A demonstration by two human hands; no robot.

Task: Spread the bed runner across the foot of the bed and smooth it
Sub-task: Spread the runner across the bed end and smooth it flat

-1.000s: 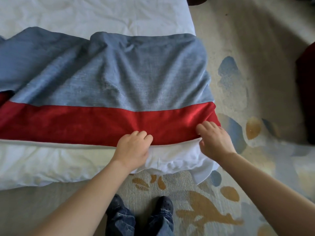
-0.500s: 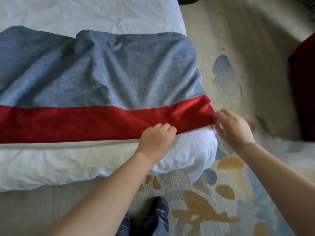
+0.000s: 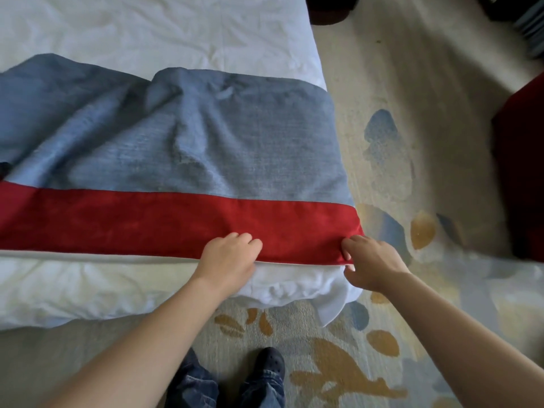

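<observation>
Bed: covered by a rumpled white duvet (image 3: pixel 164 33), bare beyond both hands.
Bed runner (image 3: pixel 206 160): lies directly on the duvet, stretching leftward from the right hand (image 3: pixel 372 265). Its blue-grey part, beyond the hands, is creased in folds.
Red band (image 3: pixel 132 222): along the runner's near edge. The left hand (image 3: pixel 228 257) and the right hand touch it, the right at its corner.
Duvet corner (image 3: pixel 329 304): hangs off the bed just below the right hand.
Floor: pale patterned carpet (image 3: pixel 382 69), right of and below the hands.
On the carpet: two dark shoes (image 3: pixel 269 363) below the left hand, and dark red furniture (image 3: pixel 521 187) well right of the right hand.
</observation>
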